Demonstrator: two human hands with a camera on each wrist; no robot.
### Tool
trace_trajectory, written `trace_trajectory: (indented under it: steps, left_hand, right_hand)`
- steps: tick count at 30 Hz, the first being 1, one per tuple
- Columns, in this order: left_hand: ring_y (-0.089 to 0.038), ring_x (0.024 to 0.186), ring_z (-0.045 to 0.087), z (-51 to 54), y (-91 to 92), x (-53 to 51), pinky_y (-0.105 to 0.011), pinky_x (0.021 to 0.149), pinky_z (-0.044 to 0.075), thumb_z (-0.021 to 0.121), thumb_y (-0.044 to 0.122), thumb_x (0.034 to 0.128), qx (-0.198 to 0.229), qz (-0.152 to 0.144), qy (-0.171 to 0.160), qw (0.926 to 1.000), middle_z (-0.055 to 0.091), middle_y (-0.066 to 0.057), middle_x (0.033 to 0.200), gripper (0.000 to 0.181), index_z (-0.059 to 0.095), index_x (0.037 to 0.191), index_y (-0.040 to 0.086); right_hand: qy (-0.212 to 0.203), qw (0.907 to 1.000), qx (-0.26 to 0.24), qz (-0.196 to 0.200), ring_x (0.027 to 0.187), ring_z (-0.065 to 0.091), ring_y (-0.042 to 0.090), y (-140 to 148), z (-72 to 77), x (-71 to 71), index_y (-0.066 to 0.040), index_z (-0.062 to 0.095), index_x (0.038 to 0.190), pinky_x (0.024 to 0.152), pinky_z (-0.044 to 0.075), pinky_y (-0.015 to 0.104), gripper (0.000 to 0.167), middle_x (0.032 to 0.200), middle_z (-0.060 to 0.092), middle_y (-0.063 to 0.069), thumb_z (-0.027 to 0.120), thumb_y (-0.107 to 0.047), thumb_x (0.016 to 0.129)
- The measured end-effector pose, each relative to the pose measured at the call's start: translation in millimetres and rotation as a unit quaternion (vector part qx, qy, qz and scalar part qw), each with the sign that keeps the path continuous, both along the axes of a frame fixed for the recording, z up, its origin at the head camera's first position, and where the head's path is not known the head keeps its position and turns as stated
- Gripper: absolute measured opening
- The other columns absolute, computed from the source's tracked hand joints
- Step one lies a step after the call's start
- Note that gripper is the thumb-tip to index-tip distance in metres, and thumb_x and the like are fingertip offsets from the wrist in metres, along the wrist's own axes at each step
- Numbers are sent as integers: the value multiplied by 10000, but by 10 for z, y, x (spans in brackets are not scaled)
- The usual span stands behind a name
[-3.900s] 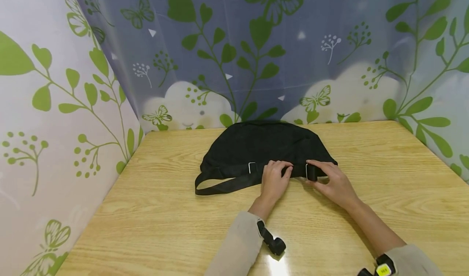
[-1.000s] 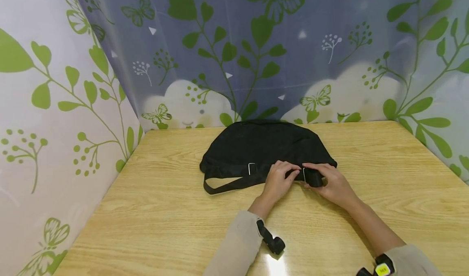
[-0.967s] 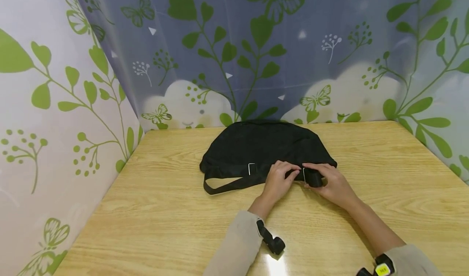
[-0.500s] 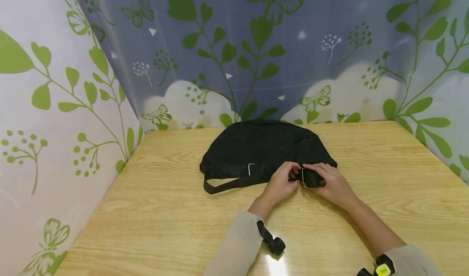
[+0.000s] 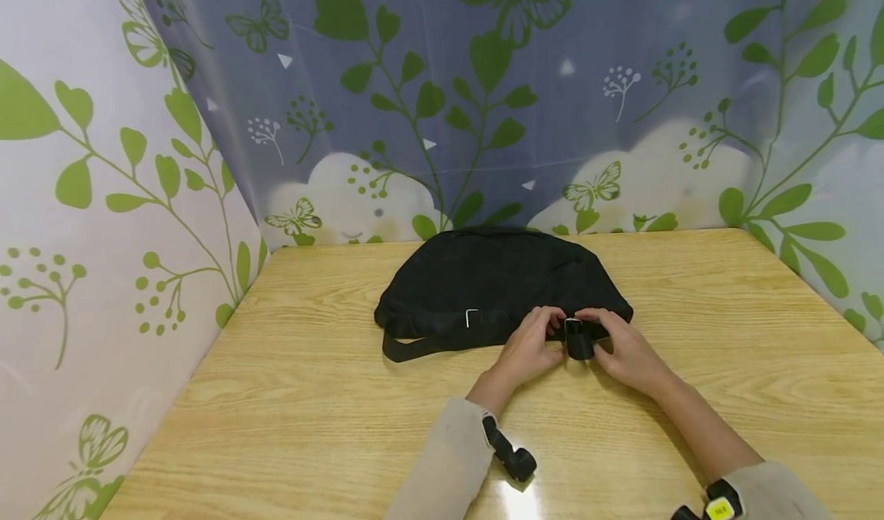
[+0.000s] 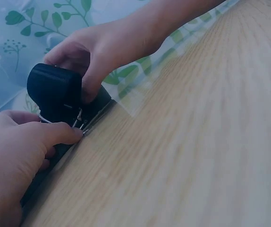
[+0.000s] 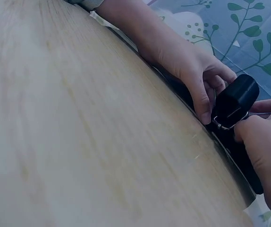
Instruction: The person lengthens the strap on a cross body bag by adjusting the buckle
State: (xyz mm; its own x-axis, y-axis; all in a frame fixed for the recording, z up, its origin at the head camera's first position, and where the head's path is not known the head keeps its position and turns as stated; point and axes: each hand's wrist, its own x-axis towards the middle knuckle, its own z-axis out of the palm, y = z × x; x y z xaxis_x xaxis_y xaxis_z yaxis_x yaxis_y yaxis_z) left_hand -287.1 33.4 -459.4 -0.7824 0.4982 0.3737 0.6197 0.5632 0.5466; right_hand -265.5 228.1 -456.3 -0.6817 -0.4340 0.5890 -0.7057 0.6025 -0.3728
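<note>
A black bag lies on the table, its black strap along the front edge with a loop at the left. One metal buckle sits left of centre. At the right, a raised loop of strap stands up from a second metal buckle. My left hand pinches the strap at that buckle, thumb against the metal in the left wrist view. From the other side, my right hand grips the strap beside the raised loop, thumb and fingers around it. The right fingertips are partly hidden.
The bag rests on a light wooden table, close to its back edge. Behind and at the sides hang cloths printed with leaves and butterflies. A black strap with a small device is on the left sleeve.
The raised strap loop at the right buckle has turned toward the front and stands out more. My left hand has moved right to the buckle. The left strap loop has flattened.
</note>
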Motion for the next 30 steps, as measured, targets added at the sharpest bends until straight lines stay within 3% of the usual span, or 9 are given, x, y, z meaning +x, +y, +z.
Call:
trace_trajectory:
  steps: [4,8,14,20,25,30]
  left_hand:
    - [-78,894,454,-7,-6,6,-127,764,358,760,61,705,-76,-44,92,9999,452,31,994,584,460,1200,137]
    - [-82,877,451,-17,13,3,-134,756,359,797,115,691,-185,-8,309,9994,449,28,992,638,442,1219,159]
    - [-108,883,481,-34,69,-4,-188,780,403,799,347,699,-435,197,799,9957,478,-1,1008,656,437,1226,202]
    - [-142,891,518,-30,79,19,-217,789,427,767,293,753,-643,429,1160,9902,498,-21,988,543,475,1199,189]
    - [-135,882,523,-14,83,24,-217,763,442,787,231,723,-785,547,1238,9877,507,-13,969,560,489,1196,197]
    - [-126,867,518,-3,88,24,-221,726,453,796,257,696,-979,657,1258,9850,525,1,966,595,492,1206,214]
  right_hand:
    - [448,9990,-51,65,951,549,255,1,-36,-21,15,563,1099,828,368,191,463,1053,581,108,721,132,680]
    - [729,9971,-114,194,930,555,243,12,-50,-35,23,581,1089,844,333,117,500,1043,592,97,751,132,632]
    - [751,9971,-121,61,927,569,250,4,-45,-37,26,576,1085,836,379,157,506,1027,597,113,774,97,625]
    - [691,9975,-127,-118,888,591,248,-29,-43,-29,25,565,1042,740,456,338,456,973,602,120,778,72,641]
    - [638,9977,-212,-108,882,584,235,-31,-38,-22,11,578,1024,743,437,230,350,966,603,106,671,140,711]
    - [700,9972,-231,-148,863,585,221,-25,-29,-21,-3,599,1023,736,408,165,363,962,615,98,617,201,723]
